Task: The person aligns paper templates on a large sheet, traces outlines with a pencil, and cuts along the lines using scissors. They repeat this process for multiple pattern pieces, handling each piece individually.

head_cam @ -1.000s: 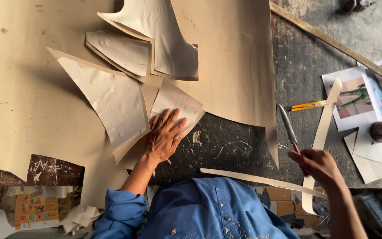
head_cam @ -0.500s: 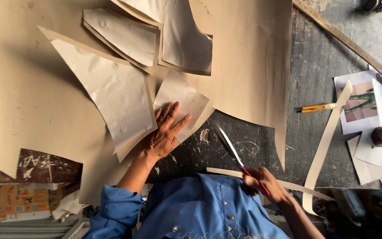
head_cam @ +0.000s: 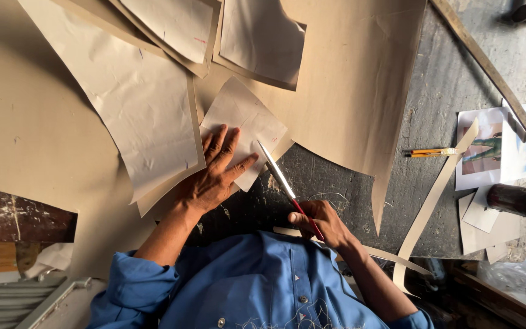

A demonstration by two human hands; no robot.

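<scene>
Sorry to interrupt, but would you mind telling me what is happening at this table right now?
A person in a blue shirt is working on paper pattern pieces laid over a large tan sheet. The left hand presses flat on a small white pattern piece at the sheet's edge. The right hand holds a red-handled blade, its tip pointing at that piece's edge. Pencils, a cut strip and printed pictures lie to the right.
</scene>
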